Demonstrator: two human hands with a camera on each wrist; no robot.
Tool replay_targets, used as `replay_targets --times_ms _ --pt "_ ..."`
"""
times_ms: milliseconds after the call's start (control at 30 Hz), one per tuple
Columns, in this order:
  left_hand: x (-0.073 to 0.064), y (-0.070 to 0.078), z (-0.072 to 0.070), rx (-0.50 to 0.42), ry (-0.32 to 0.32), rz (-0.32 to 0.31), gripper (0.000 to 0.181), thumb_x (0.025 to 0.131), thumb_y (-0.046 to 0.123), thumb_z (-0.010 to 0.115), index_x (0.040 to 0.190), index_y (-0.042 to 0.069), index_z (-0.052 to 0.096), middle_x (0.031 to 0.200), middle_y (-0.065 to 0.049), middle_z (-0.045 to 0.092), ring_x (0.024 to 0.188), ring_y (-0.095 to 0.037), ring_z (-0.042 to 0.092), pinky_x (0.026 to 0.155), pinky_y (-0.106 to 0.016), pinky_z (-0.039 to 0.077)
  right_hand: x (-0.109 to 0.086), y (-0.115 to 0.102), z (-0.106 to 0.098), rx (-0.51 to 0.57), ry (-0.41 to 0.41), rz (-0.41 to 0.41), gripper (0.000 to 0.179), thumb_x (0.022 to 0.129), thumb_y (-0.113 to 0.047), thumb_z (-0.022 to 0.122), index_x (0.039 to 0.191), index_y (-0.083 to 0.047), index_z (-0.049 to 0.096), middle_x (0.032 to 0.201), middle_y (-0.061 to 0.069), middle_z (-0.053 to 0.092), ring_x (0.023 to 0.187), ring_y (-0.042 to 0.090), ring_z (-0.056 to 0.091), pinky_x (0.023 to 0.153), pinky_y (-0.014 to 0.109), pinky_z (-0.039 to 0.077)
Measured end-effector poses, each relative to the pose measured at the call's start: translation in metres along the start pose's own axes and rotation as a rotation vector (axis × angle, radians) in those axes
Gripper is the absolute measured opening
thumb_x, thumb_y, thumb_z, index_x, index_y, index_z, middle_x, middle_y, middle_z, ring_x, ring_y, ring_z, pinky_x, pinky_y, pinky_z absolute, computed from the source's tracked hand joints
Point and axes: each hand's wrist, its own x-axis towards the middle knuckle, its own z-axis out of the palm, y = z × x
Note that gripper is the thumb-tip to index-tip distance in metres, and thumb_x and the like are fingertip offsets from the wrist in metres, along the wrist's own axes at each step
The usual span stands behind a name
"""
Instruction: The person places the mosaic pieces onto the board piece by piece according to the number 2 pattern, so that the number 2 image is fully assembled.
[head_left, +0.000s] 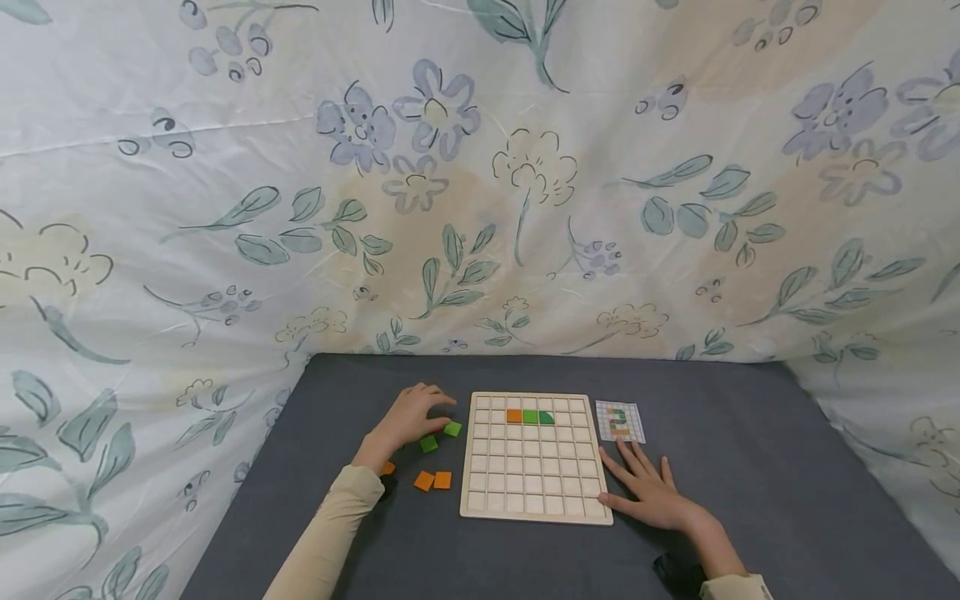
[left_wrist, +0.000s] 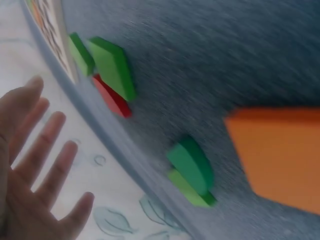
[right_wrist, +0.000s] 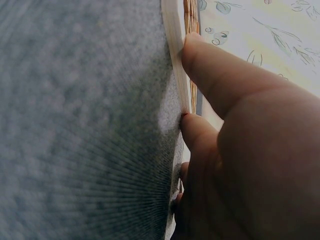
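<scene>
My left hand (head_left: 405, 418) hovers over loose tiles left of the wooden grid board (head_left: 533, 463), fingers spread and holding nothing. Close by its thumb lie two light green square tiles (head_left: 452, 428). In the left wrist view a red tile (left_wrist: 111, 96) sits against a green tile (left_wrist: 113, 67), and a dark green rounded tile (left_wrist: 193, 164) overlaps another light green one. My right hand (head_left: 651, 493) is spread flat, its thumb and index fingertip at the board's right edge. On the board, one row holds an orange tile (head_left: 513, 416), a green square (head_left: 530, 417) and a dark green rounded tile (head_left: 547, 418).
A small printed pattern card (head_left: 621, 422) lies right of the board, just beyond the right fingertips. Two orange square tiles (head_left: 442, 480) lie left of the board, with another partly hidden by the left wrist. Floral fabric (head_left: 480, 183) hangs behind the dark table.
</scene>
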Motion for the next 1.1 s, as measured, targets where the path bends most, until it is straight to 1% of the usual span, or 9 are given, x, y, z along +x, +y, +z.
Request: replay_targets --times_ms 200,333,433,500,633,800,933,1100 --pt "-0.012 -0.013 -0.003 0.01 -0.003 -0.051 0.034 0.084 0.029 0.068 0.117 0.019 0.066 0.114 -0.003 0.06 0.109 -0.028 0.05 0.099 -0.058 0.032 0.001 -0.001 0.0 -0.023 -0.01 0.021 0.073 0.09 -0.048 0.053 0.148 -0.015 0.024 0.154 0.021 0.003 0.138 0.045 -0.006 0.096 0.07 -0.015" --pt "-0.021 -0.02 -0.006 0.007 0.002 -0.075 0.036 0.084 0.03 0.068 0.117 0.018 0.066 0.114 -0.004 0.06 0.108 -0.028 0.051 0.098 -0.059 0.033 0.001 0.0 0.001 -0.018 -0.006 0.013 0.073 0.09 -0.048 0.054 0.148 -0.015 0.024 0.154 0.021 0.003 0.138 0.045 -0.007 0.096 0.07 -0.016" --pt "-0.027 -0.024 -0.008 0.005 0.014 -0.084 0.036 0.083 0.029 0.069 0.117 0.017 0.066 0.114 -0.005 0.06 0.107 -0.029 0.051 0.097 -0.059 0.034 0.001 0.002 0.002 0.002 0.003 -0.003 0.073 0.089 -0.047 0.055 0.148 -0.014 0.026 0.153 0.023 0.004 0.138 0.046 -0.006 0.095 0.071 -0.016" --pt "-0.031 -0.027 -0.009 0.003 0.023 -0.089 0.035 0.083 0.029 0.069 0.117 0.017 0.066 0.114 -0.005 0.06 0.106 -0.029 0.051 0.095 -0.06 0.034 0.002 0.003 0.003 -0.008 0.0 0.01 0.074 0.089 -0.049 0.053 0.148 -0.017 0.024 0.154 0.02 0.004 0.139 0.043 -0.007 0.097 0.07 -0.016" --pt "-0.038 -0.034 -0.009 0.002 0.034 -0.106 0.036 0.084 0.029 0.068 0.117 0.017 0.065 0.114 -0.006 0.059 0.107 -0.03 0.051 0.094 -0.059 0.035 0.002 0.005 0.004 -0.016 0.006 0.005 0.074 0.089 -0.05 0.053 0.148 -0.017 0.024 0.153 0.022 0.004 0.139 0.044 -0.006 0.097 0.07 -0.016" --pt "-0.046 -0.044 -0.01 0.004 0.063 -0.118 0.037 0.083 0.03 0.069 0.117 0.018 0.065 0.113 -0.005 0.059 0.104 -0.029 0.051 0.091 -0.058 0.038 0.001 0.001 0.002 -0.02 0.013 -0.006 0.073 0.089 -0.048 0.054 0.148 -0.014 0.025 0.153 0.023 0.005 0.138 0.046 -0.005 0.096 0.071 -0.015" --pt "-0.051 -0.051 -0.012 0.004 0.085 -0.124 0.037 0.083 0.03 0.069 0.117 0.017 0.066 0.112 -0.006 0.06 0.101 -0.029 0.051 0.085 -0.055 0.041 0.0 -0.001 0.001 -0.032 0.005 0.012 0.074 0.089 -0.048 0.054 0.148 -0.015 0.024 0.153 0.022 0.004 0.138 0.045 -0.005 0.097 0.07 -0.014" --pt "-0.057 -0.06 -0.013 -0.001 0.065 -0.146 0.036 0.083 0.029 0.068 0.117 0.016 0.066 0.111 -0.007 0.059 0.101 -0.029 0.051 0.083 -0.052 0.044 0.0 -0.001 0.001 -0.032 0.0 0.019 0.074 0.089 -0.049 0.054 0.148 -0.015 0.025 0.154 0.021 0.004 0.138 0.046 -0.005 0.096 0.071 -0.014"
